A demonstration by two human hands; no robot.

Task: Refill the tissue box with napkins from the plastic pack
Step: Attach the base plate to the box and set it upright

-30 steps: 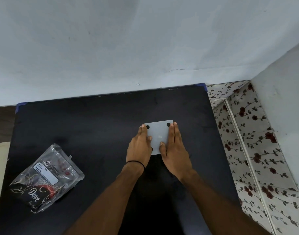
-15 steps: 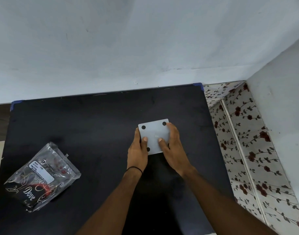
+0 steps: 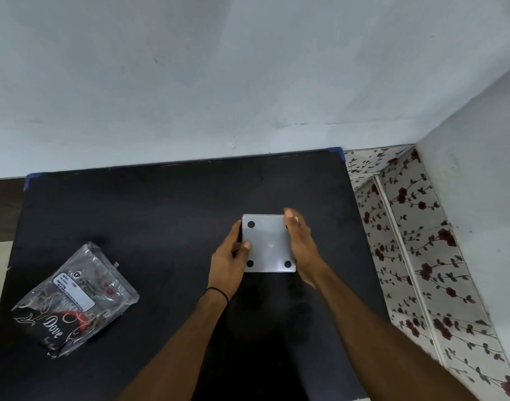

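A square white tissue box [image 3: 267,245] lies on the black table [image 3: 149,215], its upward face marked by a black dot near each corner. My left hand [image 3: 229,263] clasps its left side, thumb resting on the white face. My right hand [image 3: 301,244] presses flat against its right side, fingers stretched along the edge and covering the far right dot. The plastic napkin pack [image 3: 74,299], clear with black "Dove" lettering and a white label, lies flat on the table's left part, well apart from both hands.
A pale wall rises right behind the table's far edge. To the right of the table runs a white surface with a red rose pattern [image 3: 415,256], and another wall stands beyond it.
Both hands slid off the top of the box to its left and right sides, so the whole white face and three dots show. The camera shifted slightly.
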